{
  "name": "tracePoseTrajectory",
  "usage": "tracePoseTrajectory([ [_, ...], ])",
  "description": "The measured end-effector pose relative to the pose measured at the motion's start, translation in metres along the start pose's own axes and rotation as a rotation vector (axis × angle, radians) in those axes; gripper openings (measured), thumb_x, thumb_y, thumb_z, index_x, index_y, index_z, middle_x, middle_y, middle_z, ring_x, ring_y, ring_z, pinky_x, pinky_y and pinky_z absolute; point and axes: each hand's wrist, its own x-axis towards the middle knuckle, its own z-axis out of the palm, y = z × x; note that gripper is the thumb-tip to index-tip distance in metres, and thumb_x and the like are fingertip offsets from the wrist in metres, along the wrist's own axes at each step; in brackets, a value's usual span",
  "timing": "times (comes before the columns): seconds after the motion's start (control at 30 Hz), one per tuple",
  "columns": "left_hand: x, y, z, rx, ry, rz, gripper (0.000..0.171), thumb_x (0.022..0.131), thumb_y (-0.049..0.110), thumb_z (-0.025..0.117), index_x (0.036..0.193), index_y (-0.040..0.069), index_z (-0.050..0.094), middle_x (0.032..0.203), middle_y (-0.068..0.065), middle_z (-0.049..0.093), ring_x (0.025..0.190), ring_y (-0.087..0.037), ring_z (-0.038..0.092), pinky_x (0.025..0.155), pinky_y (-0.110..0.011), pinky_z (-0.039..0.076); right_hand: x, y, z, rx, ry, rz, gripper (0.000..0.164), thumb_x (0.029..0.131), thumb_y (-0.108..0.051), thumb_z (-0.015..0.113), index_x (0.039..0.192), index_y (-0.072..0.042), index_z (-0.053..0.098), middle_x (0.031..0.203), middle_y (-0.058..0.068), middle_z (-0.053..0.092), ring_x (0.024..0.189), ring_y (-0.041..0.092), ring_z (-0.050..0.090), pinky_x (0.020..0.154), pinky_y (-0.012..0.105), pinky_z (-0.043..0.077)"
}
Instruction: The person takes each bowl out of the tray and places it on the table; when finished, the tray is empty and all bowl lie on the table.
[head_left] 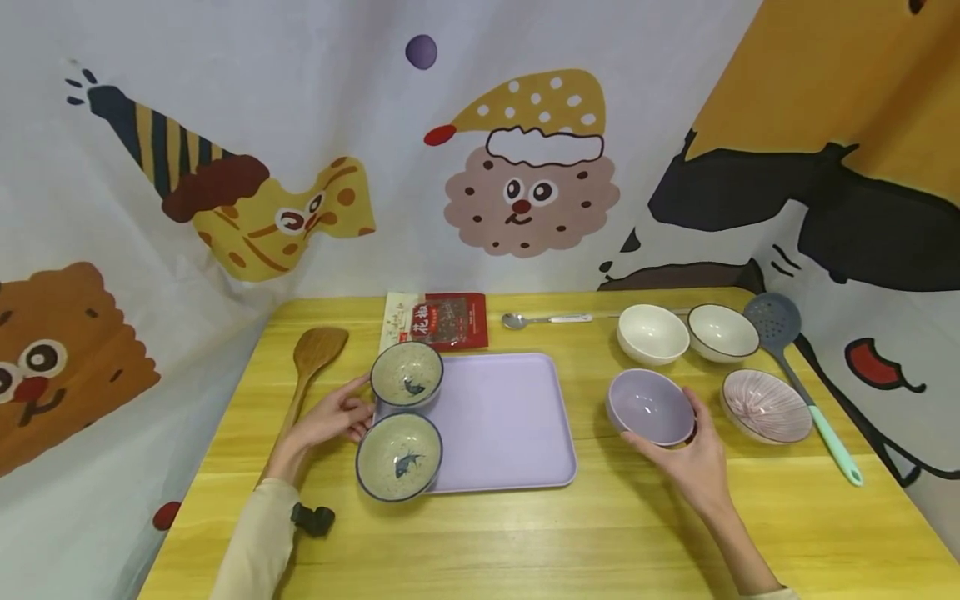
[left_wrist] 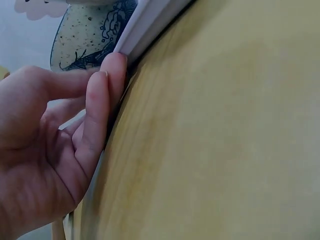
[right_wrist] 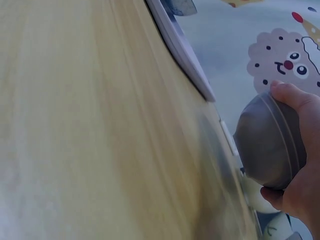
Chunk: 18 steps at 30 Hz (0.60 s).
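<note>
Near the surface's left edge lies a wooden spatula. Beside it, the left hand's fingers touch the lilac tray's rim; whether they pinch it, I cannot tell. Two fish-patterned bowls crowd that side, leaving the tray's right bare. Beyond open surface, the right hand grasps the purple bowl by its sides, near three other bowls.

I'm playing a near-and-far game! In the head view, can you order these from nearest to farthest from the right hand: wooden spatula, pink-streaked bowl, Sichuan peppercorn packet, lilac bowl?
1. Lilac bowl: held in the right hand.
2. Pink-streaked bowl: just to the hand's right.
3. Sichuan peppercorn packet: off left, toward the back.
4. Wooden spatula: farthest left.
</note>
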Motion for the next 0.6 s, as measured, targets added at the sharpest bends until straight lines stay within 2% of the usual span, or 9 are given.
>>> tracePoseTrajectory([
  [0.07, 0.001, 0.002, -0.001, 0.02, 0.007, -0.011, 0.077, 0.103, 0.007, 0.054, 0.163, 0.002, 0.005, 0.082, -0.011, 0.063, 0.065, -0.013, 0.063, 0.06, -0.026, 0.059, 0.001, 0.002, -0.001, -0.003, -0.002, 0.015, 0.114, 0.068, -0.025, 0.096, 0.159, -0.008, 0.029, 0.15, 0.024, 0.047, 0.13, 0.037, 0.051, 0.086, 0.002, 0.035],
  [0.17, 0.0, 0.006, 0.001, 0.047, 0.022, 0.007, 0.081, 0.102, 0.006, 0.056, 0.164, 0.009, 0.005, 0.082, -0.014, 0.063, 0.065, -0.015, 0.063, 0.059, -0.028, 0.059, 0.002, 0.005, -0.003, -0.013, -0.003, 0.036, 0.115, 0.069, -0.026, 0.095, 0.16, -0.01, 0.028, 0.152, 0.023, 0.045, 0.133, 0.038, 0.05, 0.086, 0.004, 0.036],
  [0.3, -0.004, 0.009, 0.004, 0.106, 0.05, 0.059, 0.087, 0.099, 0.0, 0.057, 0.165, 0.023, 0.005, 0.083, -0.016, 0.062, 0.066, -0.018, 0.061, 0.059, -0.03, 0.059, 0.001, 0.007, -0.004, -0.029, -0.001, 0.051, 0.116, 0.068, -0.029, 0.095, 0.161, -0.011, 0.027, 0.153, 0.024, 0.044, 0.133, 0.038, 0.05, 0.087, 0.008, 0.036],
  [0.37, -0.005, 0.008, 0.005, 0.135, 0.057, 0.085, 0.089, 0.098, -0.001, 0.058, 0.165, 0.025, 0.006, 0.085, -0.016, 0.063, 0.067, -0.018, 0.061, 0.059, -0.031, 0.059, 0.001, 0.008, -0.005, -0.026, 0.003, 0.053, 0.116, 0.068, -0.029, 0.096, 0.16, -0.011, 0.028, 0.153, 0.024, 0.045, 0.133, 0.038, 0.05, 0.087, 0.009, 0.037],
  [0.5, -0.005, 0.009, 0.005, 0.167, 0.047, 0.099, 0.084, 0.098, -0.001, 0.058, 0.164, 0.022, 0.013, 0.09, -0.017, 0.064, 0.068, -0.019, 0.061, 0.06, -0.032, 0.059, 0.001, 0.01, -0.005, -0.025, 0.011, 0.053, 0.117, 0.067, -0.027, 0.096, 0.16, -0.011, 0.028, 0.153, 0.023, 0.045, 0.133, 0.037, 0.05, 0.088, 0.009, 0.037],
  [0.6, -0.004, 0.011, 0.005, 0.198, 0.028, 0.079, 0.079, 0.097, -0.001, 0.057, 0.163, 0.02, 0.02, 0.092, -0.018, 0.062, 0.069, -0.02, 0.06, 0.06, -0.032, 0.059, 0.0, 0.011, -0.005, -0.034, 0.005, 0.05, 0.117, 0.067, -0.027, 0.096, 0.161, -0.011, 0.027, 0.153, 0.025, 0.045, 0.132, 0.039, 0.05, 0.087, 0.009, 0.037],
])
